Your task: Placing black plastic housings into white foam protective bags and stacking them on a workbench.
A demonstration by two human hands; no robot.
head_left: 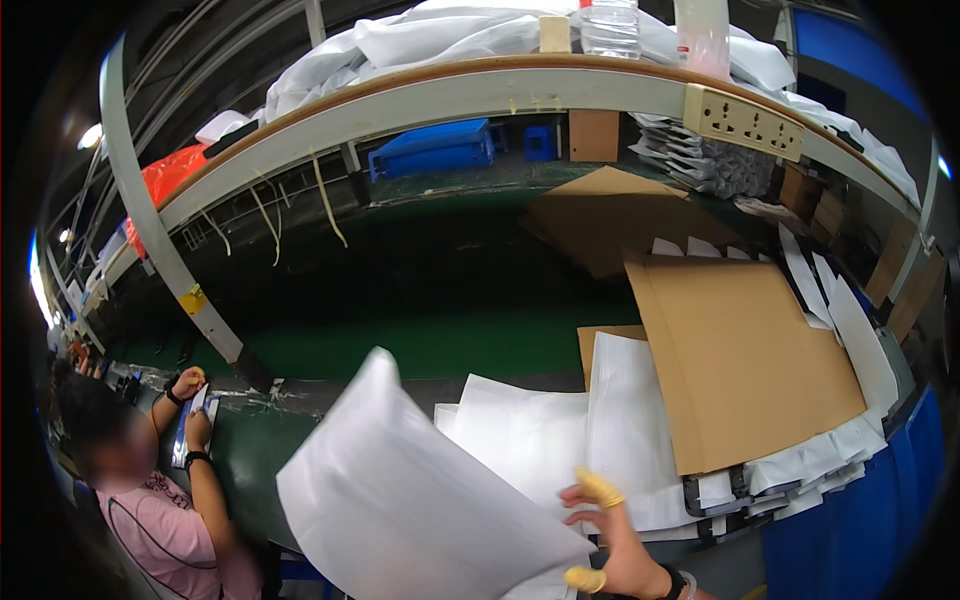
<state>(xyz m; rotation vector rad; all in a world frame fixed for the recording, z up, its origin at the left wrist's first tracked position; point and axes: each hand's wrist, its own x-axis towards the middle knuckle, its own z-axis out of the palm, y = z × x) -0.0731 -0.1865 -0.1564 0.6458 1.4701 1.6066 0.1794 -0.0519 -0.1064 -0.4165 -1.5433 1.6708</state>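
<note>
A large white foam sheet [400, 500] hangs tilted in the air at the lower middle, blurred by motion. My right hand [605, 545] comes in from the lower edge with its fingers spread at the sheet's right corner. It wears yellow finger cots and a dark wristband. I cannot tell whether it grips the corner. My left hand is out of sight, perhaps behind the sheet. Just beyond lie more white sheets [560, 430] spread flat on the bench.
A brown cardboard sheet [745, 360] lies over white sheets at the right, with more cardboard [610, 215] behind. A green conveyor belt [430, 340] runs across the middle. At the left a person in pink [165, 520] handles a flat item. An overhead shelf [470, 95] carries a socket strip [742, 122].
</note>
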